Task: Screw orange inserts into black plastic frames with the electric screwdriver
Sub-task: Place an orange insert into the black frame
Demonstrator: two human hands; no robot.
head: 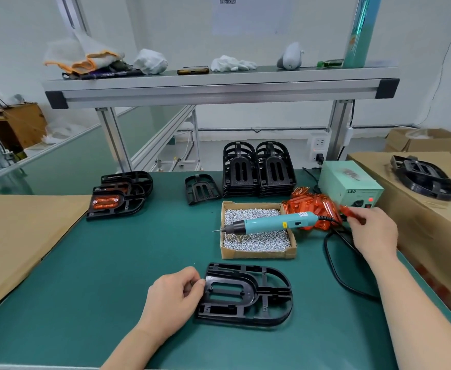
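A black plastic frame (248,293) lies flat on the green mat in front of me, its oval slot bare. My left hand (175,295) holds the frame's left edge with curled fingers. Off to the right, my right hand (373,231) pinches one orange insert (349,212) at the edge of the orange insert pile (312,206). The teal electric screwdriver (269,222) rests across the cardboard tray of screws (256,253), tip pointing left. No hand touches it.
Two stacks of black frames (259,169) and a single frame (201,188) stand behind the tray. Frames with an orange insert fitted (117,197) lie at the left. A green power box (349,184) and black cable (336,268) sit right, beside cardboard boxes.
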